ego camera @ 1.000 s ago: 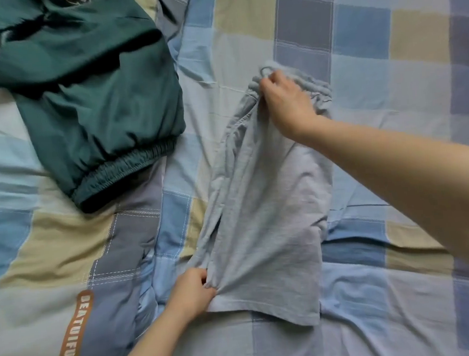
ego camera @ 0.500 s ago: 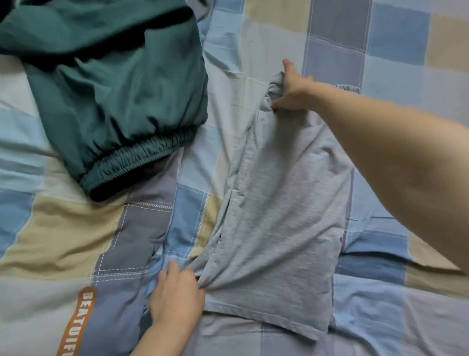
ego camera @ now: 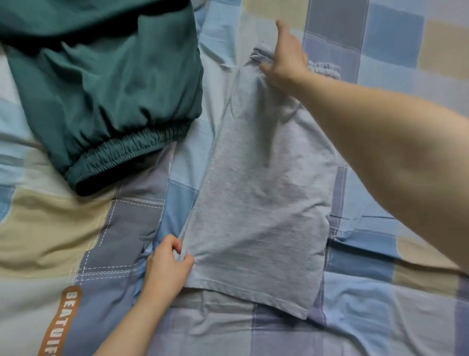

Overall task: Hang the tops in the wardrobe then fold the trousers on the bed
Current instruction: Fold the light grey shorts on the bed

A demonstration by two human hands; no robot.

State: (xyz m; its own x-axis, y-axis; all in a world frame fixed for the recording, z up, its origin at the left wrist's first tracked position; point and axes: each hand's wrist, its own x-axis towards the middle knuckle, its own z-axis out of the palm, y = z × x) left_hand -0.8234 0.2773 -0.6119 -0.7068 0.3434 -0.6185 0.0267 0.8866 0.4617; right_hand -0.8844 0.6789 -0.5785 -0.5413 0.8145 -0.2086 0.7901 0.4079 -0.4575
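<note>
The grey shorts (ego camera: 260,192) lie flat on the checked bed cover (ego camera: 385,36), just to the right of the green trousers (ego camera: 100,84). The left hand (ego camera: 166,269) pinches the near left edge of the grey shorts with curled fingers. The right hand (ego camera: 285,59) rests on their far waistband end, one finger sticking out, the others bent on the cloth; I cannot tell if it grips.

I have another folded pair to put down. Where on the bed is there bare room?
Bare bedspread lies beyond the right hand, and more at the near left by the orange lettering. It is crowded between the green trousers and grey shorts, whose hem corner the left hand pinches.
</note>
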